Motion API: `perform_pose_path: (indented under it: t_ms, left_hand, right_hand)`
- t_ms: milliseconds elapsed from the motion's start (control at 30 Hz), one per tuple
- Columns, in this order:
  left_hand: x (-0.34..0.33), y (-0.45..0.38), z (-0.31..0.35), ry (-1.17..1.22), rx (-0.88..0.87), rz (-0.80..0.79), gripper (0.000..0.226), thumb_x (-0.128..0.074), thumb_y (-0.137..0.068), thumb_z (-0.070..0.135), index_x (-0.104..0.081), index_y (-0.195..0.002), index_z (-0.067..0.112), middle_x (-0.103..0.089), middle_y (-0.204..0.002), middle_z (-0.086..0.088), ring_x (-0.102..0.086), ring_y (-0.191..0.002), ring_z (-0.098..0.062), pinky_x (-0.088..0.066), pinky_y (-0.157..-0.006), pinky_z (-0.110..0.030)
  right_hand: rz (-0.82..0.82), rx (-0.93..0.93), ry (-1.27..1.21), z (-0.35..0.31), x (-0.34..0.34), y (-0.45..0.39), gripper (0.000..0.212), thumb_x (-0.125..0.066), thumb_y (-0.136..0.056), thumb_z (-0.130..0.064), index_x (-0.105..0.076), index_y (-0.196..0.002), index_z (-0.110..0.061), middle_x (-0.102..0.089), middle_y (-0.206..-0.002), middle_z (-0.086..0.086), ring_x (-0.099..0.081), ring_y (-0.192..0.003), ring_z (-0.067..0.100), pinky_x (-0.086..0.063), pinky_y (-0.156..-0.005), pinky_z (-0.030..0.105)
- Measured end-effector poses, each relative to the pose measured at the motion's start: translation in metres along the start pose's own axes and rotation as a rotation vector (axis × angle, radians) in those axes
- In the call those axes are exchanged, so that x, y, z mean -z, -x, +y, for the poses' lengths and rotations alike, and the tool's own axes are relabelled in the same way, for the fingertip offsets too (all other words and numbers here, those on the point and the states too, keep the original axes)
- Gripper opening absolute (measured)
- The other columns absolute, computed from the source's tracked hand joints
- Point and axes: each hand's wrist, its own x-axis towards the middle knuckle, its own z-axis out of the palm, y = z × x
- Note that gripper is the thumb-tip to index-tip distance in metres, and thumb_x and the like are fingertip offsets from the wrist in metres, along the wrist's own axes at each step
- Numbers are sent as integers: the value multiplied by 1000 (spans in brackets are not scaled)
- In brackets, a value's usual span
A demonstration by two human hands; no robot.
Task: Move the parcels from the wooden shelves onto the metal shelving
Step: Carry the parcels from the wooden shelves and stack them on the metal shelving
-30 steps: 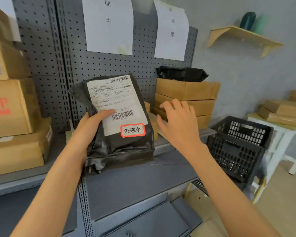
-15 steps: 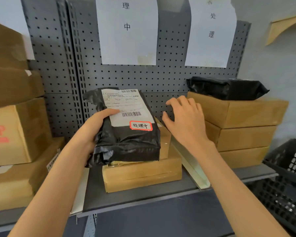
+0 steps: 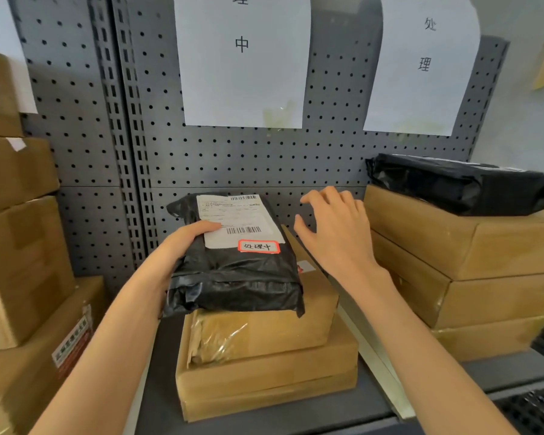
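a black poly-bag parcel (image 3: 233, 255) is gripped at its left side by the left hand (image 3: 182, 243), thumb on the white shipping label (image 3: 236, 219) — it lies atop a stack of brown cardboard boxes (image 3: 264, 356) mid-way along the grey metal shelf (image 3: 421, 390). the right hand (image 3: 336, 233) is held spread just right of the parcel — nothing is touched by it.

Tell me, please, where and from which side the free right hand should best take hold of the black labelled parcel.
Probably the right long edge of the black labelled parcel, from the right: the left hand already grips its left edge, the right hand hovers open beside that bare side, and the soft bag lies flat on the brown boxes.
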Motion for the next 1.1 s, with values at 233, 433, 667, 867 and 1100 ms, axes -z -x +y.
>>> perform_pose_path:
  t_ms: [233, 433, 667, 867, 1100]
  left_hand:
    - [-4, -12, -4, -239, -47, 173, 39, -53, -94, 13, -49, -130, -2, -53, -124, -9, -57, -98, -27, -42, -57, -12]
    - [-1, -11, -1, -316, -35, 218, 54, -56, -93, 24, -42, -135, -7, -50, -135, -22, -52, -122, -28, -40, -94, -28]
    - [20, 28, -7, -264, -253, 326, 40, -52, -96, 30, -53, -131, 12, -56, -131, -6, -51, -103, -17, -36, -80, -28]
    - [19, 95, -19, -689, -710, 482, 38, -51, -96, 28, -52, -132, 16, -61, -116, 0, -56, -102, -17, -43, -83, -32]
    - [14, 178, -77, -1151, -945, 676, 27, -59, -92, 22, -64, -115, 9, -66, -100, -12, -59, -88, -37, -47, -69, -44]
  right_hand:
    - [30, 0, -17, 0, -10, 2, 23, -67, -85, -26, -67, -102, -11, -65, -96, 11, -59, -91, 32, -45, -78, 40]
    - [22, -11, -51, -2, 5, 7, 24, -64, -88, -28, -67, -106, -14, -64, -100, 9, -57, -95, 30, -42, -81, 40]
    - [84, 17, -52, -8, 36, 23, 21, -63, -87, -28, -67, -101, -14, -65, -94, 6, -58, -90, 29, -43, -77, 38]
    - [135, 36, -80, -24, 63, 55, 19, -63, -86, -28, -67, -98, -14, -65, -91, 5, -59, -88, 30, -43, -75, 39]
    - [120, 48, -125, -51, 93, 131, 25, -53, -84, -32, -67, -95, -15, -64, -89, 4, -57, -84, 27, -43, -73, 37]
